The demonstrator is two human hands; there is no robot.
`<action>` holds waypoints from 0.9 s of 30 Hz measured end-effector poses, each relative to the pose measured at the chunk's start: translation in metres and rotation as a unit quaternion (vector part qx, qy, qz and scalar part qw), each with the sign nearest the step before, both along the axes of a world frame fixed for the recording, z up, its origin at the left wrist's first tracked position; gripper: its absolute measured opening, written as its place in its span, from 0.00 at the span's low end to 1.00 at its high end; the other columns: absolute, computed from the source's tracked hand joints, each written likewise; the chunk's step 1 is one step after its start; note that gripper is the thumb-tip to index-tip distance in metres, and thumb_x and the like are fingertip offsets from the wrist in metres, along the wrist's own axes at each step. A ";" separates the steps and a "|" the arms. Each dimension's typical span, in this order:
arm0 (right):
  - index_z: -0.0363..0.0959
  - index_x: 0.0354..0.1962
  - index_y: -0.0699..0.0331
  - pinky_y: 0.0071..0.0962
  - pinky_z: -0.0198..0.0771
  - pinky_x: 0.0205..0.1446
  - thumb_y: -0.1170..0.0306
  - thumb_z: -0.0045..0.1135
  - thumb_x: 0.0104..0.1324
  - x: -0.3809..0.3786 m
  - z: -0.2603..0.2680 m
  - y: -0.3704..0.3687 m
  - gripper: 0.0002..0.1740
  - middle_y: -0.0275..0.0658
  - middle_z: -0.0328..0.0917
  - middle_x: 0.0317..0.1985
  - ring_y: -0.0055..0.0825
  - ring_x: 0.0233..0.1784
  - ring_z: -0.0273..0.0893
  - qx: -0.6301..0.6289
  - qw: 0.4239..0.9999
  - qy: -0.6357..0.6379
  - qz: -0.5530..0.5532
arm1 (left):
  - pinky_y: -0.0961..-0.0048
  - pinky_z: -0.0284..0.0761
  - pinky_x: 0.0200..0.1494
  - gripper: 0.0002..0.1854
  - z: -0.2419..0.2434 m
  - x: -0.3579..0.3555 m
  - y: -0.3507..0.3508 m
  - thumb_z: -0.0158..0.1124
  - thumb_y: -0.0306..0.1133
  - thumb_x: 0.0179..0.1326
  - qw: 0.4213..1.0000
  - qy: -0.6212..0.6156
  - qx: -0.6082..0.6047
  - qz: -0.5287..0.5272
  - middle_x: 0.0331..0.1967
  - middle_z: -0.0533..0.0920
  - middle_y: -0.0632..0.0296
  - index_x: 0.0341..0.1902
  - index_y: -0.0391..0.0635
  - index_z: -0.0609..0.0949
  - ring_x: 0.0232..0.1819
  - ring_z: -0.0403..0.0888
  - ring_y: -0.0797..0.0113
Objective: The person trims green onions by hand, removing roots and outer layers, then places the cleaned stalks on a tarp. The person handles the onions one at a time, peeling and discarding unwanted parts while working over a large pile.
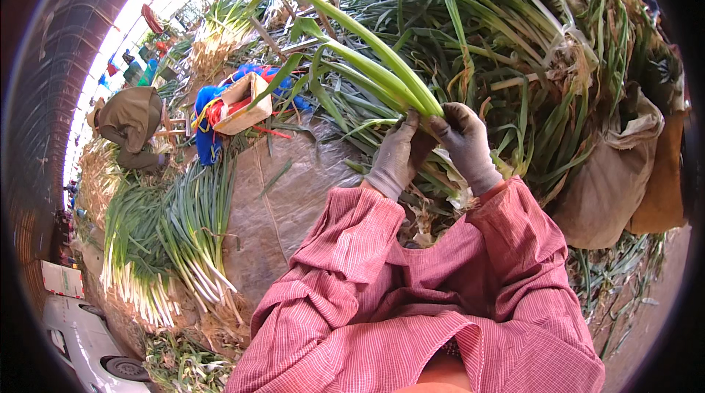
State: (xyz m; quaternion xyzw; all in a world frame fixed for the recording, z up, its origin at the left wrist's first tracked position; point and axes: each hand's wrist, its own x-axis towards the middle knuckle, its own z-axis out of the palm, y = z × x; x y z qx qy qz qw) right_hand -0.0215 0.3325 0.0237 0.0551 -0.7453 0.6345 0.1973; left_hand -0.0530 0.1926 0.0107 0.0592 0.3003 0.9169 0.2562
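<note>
Both my hands wear grey work gloves and meet at the lower end of a green onion stalk (pixel 391 68), whose leaves fan up and to the left. My left hand (pixel 395 153) grips its base from the left. On the right, my right hand (pixel 467 142) pinches the same base with thumb and fingers. Peeled skins and roots lie below my hands, partly hidden by the sleeves. A large heap of untrimmed green onions (pixel 495 24) lies beyond and to the right. Cleaned green onions with white ends (pixel 195 233) are laid out in bunches at the left.
A cardboard box (pixel 245 105) with red and blue ties stands on the plastic sheet (pixel 292 184). Another person (pixel 129 118) bends over at the far left. A cloth sack (pixel 611 173) sits at the right. A white vehicle (pixel 91 343) is at lower left.
</note>
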 end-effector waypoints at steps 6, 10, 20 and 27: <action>0.73 0.42 0.69 0.20 0.69 0.44 0.72 0.63 0.64 0.004 0.002 0.001 0.11 0.33 0.75 0.35 0.17 0.38 0.71 -0.067 0.998 0.010 0.017 | 0.58 0.73 0.60 0.22 0.001 0.001 0.000 0.54 0.46 0.71 1.000 -0.008 -0.012 0.017 0.50 0.80 0.57 0.57 0.43 0.74 0.53 0.79 0.61; 0.71 0.43 0.67 0.19 0.71 0.48 0.73 0.59 0.68 0.012 0.009 0.003 0.09 0.31 0.78 0.36 0.16 0.40 0.76 -0.256 0.965 -0.017 0.060 | 0.59 0.75 0.58 0.20 0.001 -0.001 -0.003 0.55 0.45 0.70 0.996 -0.059 -0.046 0.056 0.47 0.80 0.55 0.54 0.41 0.73 0.52 0.79 0.59; 0.63 0.53 0.60 0.18 0.66 0.26 0.68 0.52 0.72 0.129 -0.039 0.129 0.15 0.29 0.66 0.30 0.15 0.25 0.66 -0.272 0.953 -0.129 -0.031 | 0.51 0.75 0.60 0.18 0.001 -0.014 -0.024 0.58 0.41 0.69 0.987 -0.103 0.063 0.102 0.44 0.78 0.51 0.52 0.39 0.71 0.51 0.79 0.54; 0.68 0.49 0.64 0.40 0.69 0.49 0.68 0.56 0.64 0.331 -0.155 0.255 0.17 0.50 0.76 0.43 0.51 0.46 0.73 0.369 0.840 -0.349 -0.192 | 0.55 0.79 0.51 0.15 0.004 -0.017 -0.030 0.63 0.40 0.66 0.989 -0.040 0.072 0.120 0.35 0.76 0.59 0.43 0.42 0.74 0.39 0.78 0.63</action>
